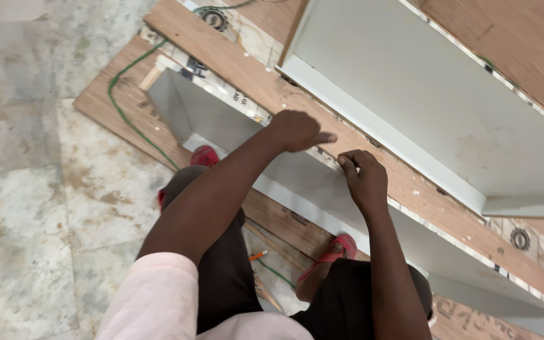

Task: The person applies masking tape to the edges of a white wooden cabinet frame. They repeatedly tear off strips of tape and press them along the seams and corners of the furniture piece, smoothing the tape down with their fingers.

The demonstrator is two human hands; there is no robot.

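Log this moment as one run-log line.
left hand: fist resting on long plywood strip | right hand: fingertips pinching upper edge of grey laminated panel | stance: red sandals on floor

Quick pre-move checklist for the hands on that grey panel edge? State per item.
1. Left hand on the top edge of the grey panel: ok, fist rests there, thumb out.
2. Right hand on the same edge: ok, fingertips pinch it.
3. Anything held in either hand: cannot tell, fingers curl closed.
4. Panel backed by the wooden strip: ok, edge lies along it.
5. Feet clear of panel: not ok, red sandals sit close under it.
6. Green cable clear of the hands: ok, off to the left.
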